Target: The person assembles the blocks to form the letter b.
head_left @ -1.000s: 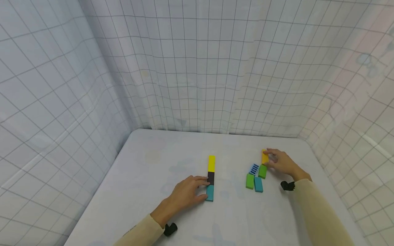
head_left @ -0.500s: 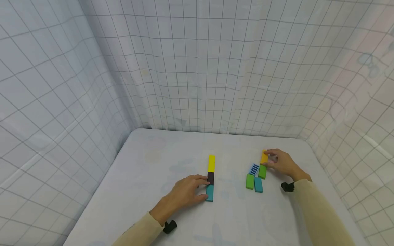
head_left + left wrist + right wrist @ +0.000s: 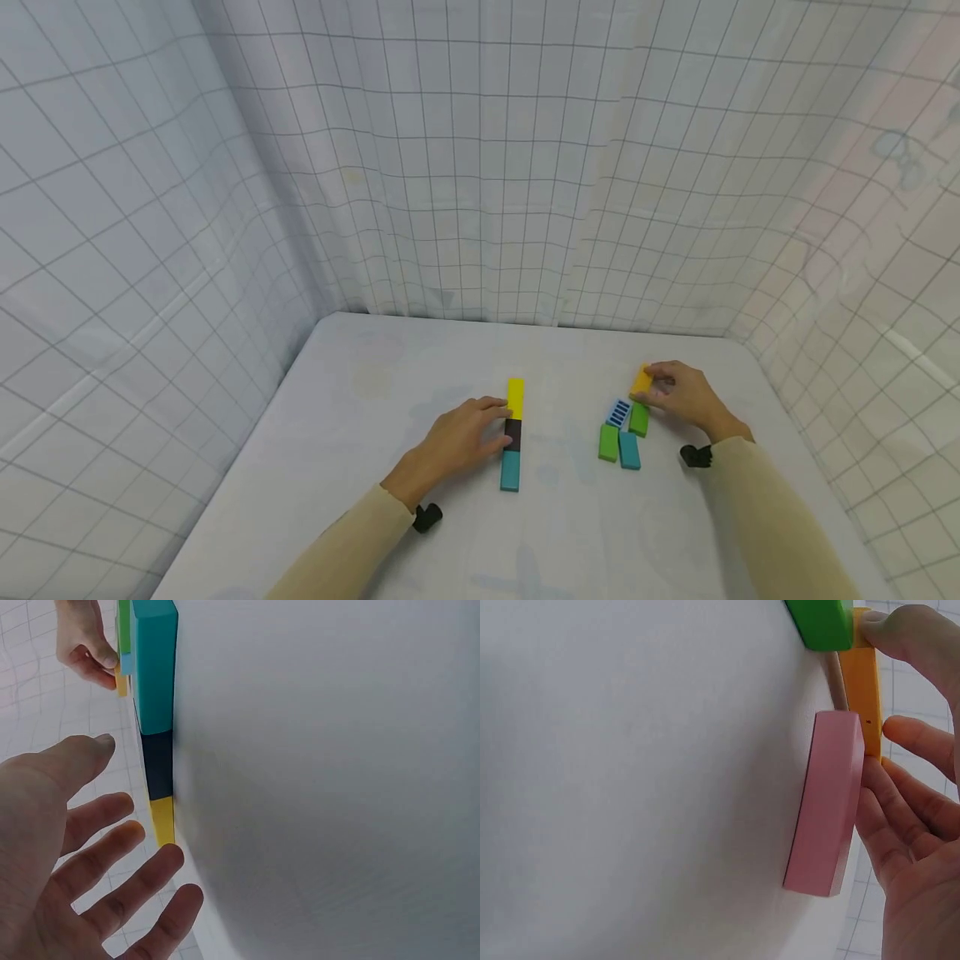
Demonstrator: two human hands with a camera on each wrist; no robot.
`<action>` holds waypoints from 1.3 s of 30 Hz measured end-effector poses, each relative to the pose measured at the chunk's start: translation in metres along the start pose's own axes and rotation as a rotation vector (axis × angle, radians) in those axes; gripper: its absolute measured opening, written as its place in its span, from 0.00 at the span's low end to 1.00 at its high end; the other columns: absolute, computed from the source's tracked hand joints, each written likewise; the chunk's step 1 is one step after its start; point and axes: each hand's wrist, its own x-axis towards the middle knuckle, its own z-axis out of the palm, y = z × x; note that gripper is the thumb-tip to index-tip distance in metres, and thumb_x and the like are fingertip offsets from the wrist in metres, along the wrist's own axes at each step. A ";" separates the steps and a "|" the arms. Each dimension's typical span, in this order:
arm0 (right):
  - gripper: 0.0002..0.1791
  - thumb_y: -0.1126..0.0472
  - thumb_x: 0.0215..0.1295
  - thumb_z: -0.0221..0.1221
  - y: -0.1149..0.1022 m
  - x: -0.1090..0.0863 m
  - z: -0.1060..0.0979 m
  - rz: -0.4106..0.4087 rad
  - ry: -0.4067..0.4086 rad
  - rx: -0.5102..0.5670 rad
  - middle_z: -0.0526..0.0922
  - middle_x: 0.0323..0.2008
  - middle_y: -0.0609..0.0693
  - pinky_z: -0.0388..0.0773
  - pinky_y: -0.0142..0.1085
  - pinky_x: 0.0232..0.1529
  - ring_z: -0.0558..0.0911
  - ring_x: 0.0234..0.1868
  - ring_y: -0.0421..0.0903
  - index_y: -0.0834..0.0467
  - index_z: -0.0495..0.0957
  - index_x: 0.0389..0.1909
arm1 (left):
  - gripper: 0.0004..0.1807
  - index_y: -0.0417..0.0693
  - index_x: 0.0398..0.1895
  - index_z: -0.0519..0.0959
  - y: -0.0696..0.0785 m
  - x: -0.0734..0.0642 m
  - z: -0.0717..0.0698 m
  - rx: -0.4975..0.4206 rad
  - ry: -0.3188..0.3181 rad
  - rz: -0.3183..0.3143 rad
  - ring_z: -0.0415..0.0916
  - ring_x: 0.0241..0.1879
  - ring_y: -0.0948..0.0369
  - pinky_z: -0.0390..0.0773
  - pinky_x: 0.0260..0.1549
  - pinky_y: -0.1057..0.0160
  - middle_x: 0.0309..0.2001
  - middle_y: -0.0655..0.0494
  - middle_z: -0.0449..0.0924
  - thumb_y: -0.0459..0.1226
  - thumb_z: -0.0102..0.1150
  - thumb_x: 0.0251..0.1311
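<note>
We see creased white gridded left cloth [image 3: 112,250] first, then back cloth [image 3: 487,183] of the same pattern behind the table [image 3: 315,433]. Tabletop is pale and flat, faint smudgy marks, rounded far-left corner, thin dark line along the far edge. Left hand [image 3: 457,442]: relaxed, fingers spread, gripping nothing; fingertips at the left side of a row, contact unclear to us. Row lies flat, end to end, near to far: front teal block [image 3: 510,472], black block [image 3: 513,434], yellow block [image 3: 515,398]. Right of that, we have a loose cluster: left green block [image 3: 609,442], blue slotted block [image 3: 619,413], other teal block [image 3: 629,451], right green block [image 3: 639,420]. Orange block [image 3: 641,382] sits at the cluster's far end, angled, pinched lengthwise by the right hand [image 3: 688,396]. Our right wrist view adds a pink block [image 3: 825,802] near it on the table. Right cloth [image 3: 862,317]: gridded too, pinkish patch up top.
</note>
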 end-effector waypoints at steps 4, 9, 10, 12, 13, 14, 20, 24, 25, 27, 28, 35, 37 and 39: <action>0.41 0.40 0.73 0.80 -0.008 0.002 0.003 0.005 -0.005 0.035 0.86 0.73 0.69 0.84 0.67 0.76 0.87 0.71 0.71 0.66 0.85 0.73 | 0.26 0.51 0.76 0.87 -0.003 0.004 0.002 0.015 -0.016 -0.017 0.85 0.75 0.49 0.90 0.69 0.46 0.80 0.53 0.84 0.50 0.74 0.82; 0.43 0.38 0.71 0.81 -0.018 0.006 0.006 0.021 -0.016 0.059 0.86 0.74 0.67 0.84 0.66 0.76 0.86 0.73 0.70 0.64 0.85 0.74 | 0.25 0.51 0.75 0.88 -0.007 0.003 0.004 0.032 -0.009 -0.007 0.86 0.72 0.49 0.91 0.67 0.47 0.79 0.55 0.85 0.49 0.74 0.82; 0.43 0.38 0.72 0.81 -0.019 0.007 0.007 0.022 -0.019 0.063 0.86 0.74 0.67 0.84 0.66 0.77 0.86 0.73 0.71 0.64 0.84 0.74 | 0.25 0.51 0.74 0.88 -0.008 0.003 0.005 0.040 -0.005 0.001 0.86 0.72 0.50 0.91 0.67 0.47 0.79 0.55 0.85 0.49 0.74 0.82; 0.42 0.39 0.72 0.81 -0.022 0.010 0.009 0.022 -0.021 0.065 0.86 0.74 0.67 0.84 0.66 0.77 0.86 0.74 0.70 0.64 0.84 0.74 | 0.24 0.51 0.74 0.89 -0.009 0.004 0.005 0.054 0.001 0.009 0.87 0.71 0.51 0.92 0.66 0.48 0.79 0.55 0.86 0.49 0.74 0.81; 0.42 0.39 0.71 0.81 -0.024 0.011 0.010 0.020 -0.022 0.070 0.87 0.74 0.66 0.84 0.65 0.77 0.86 0.74 0.70 0.63 0.84 0.74 | 0.24 0.52 0.74 0.89 -0.009 0.004 0.006 0.062 0.001 0.010 0.87 0.70 0.51 0.92 0.65 0.49 0.79 0.55 0.86 0.49 0.74 0.81; 0.42 0.39 0.71 0.81 -0.026 0.012 0.010 0.014 -0.024 0.075 0.87 0.74 0.66 0.84 0.65 0.77 0.86 0.74 0.69 0.63 0.84 0.74 | 0.24 0.52 0.74 0.89 -0.009 0.004 0.006 0.067 -0.001 0.008 0.87 0.70 0.51 0.92 0.65 0.49 0.79 0.55 0.85 0.49 0.74 0.81; 0.37 0.45 0.73 0.81 -0.043 0.019 0.019 -0.049 -0.017 0.108 0.87 0.73 0.65 0.84 0.65 0.76 0.87 0.72 0.69 0.64 0.85 0.73 | 0.25 0.53 0.75 0.88 -0.010 0.006 0.009 0.060 -0.016 -0.014 0.86 0.72 0.52 0.91 0.67 0.49 0.80 0.57 0.85 0.50 0.74 0.82; 0.34 0.49 0.74 0.80 -0.056 0.024 0.027 -0.074 -0.017 0.128 0.87 0.73 0.65 0.85 0.65 0.76 0.88 0.72 0.68 0.64 0.86 0.73 | 0.25 0.53 0.74 0.89 -0.008 0.007 0.009 0.057 -0.021 -0.007 0.86 0.71 0.52 0.91 0.67 0.49 0.80 0.57 0.85 0.50 0.74 0.81; 0.35 0.48 0.75 0.80 -0.059 0.026 0.029 -0.076 -0.021 0.131 0.87 0.73 0.65 0.85 0.64 0.76 0.88 0.72 0.68 0.63 0.86 0.73 | 0.25 0.53 0.74 0.89 -0.008 0.007 0.009 0.059 -0.022 -0.006 0.86 0.71 0.52 0.92 0.66 0.49 0.79 0.57 0.85 0.51 0.74 0.81; 0.36 0.46 0.74 0.80 -0.065 0.030 0.034 -0.080 -0.029 0.135 0.88 0.72 0.64 0.85 0.63 0.76 0.88 0.72 0.67 0.62 0.86 0.73 | 0.25 0.53 0.74 0.89 -0.007 0.007 0.009 0.065 -0.019 -0.001 0.87 0.70 0.52 0.92 0.65 0.50 0.79 0.57 0.85 0.51 0.75 0.81; 0.36 0.45 0.74 0.80 -0.068 0.032 0.037 -0.085 -0.032 0.134 0.88 0.72 0.63 0.85 0.63 0.76 0.89 0.72 0.66 0.62 0.86 0.73 | 0.25 0.53 0.74 0.89 -0.007 0.007 0.009 0.067 -0.018 0.000 0.87 0.70 0.52 0.92 0.65 0.50 0.79 0.57 0.85 0.51 0.75 0.81; 0.35 0.47 0.71 0.83 -0.087 0.047 0.052 -0.157 -0.021 0.136 0.90 0.68 0.61 0.88 0.60 0.74 0.91 0.68 0.63 0.63 0.88 0.70 | 0.25 0.54 0.74 0.89 -0.007 0.010 0.011 0.060 -0.008 -0.001 0.87 0.70 0.53 0.92 0.65 0.50 0.79 0.58 0.85 0.52 0.74 0.81; 0.34 0.48 0.71 0.83 -0.093 0.052 0.056 -0.174 -0.020 0.146 0.90 0.68 0.61 0.88 0.59 0.74 0.91 0.67 0.62 0.63 0.88 0.70 | 0.25 0.55 0.74 0.89 -0.006 0.011 0.011 0.068 -0.004 -0.001 0.87 0.69 0.53 0.92 0.64 0.50 0.79 0.59 0.86 0.52 0.75 0.81; 0.34 0.49 0.71 0.83 -0.098 0.055 0.060 -0.175 -0.020 0.168 0.90 0.68 0.61 0.88 0.58 0.74 0.91 0.68 0.62 0.63 0.88 0.70 | 0.25 0.55 0.74 0.89 -0.006 0.012 0.012 0.073 -0.001 -0.002 0.87 0.68 0.53 0.93 0.63 0.50 0.79 0.59 0.86 0.53 0.75 0.80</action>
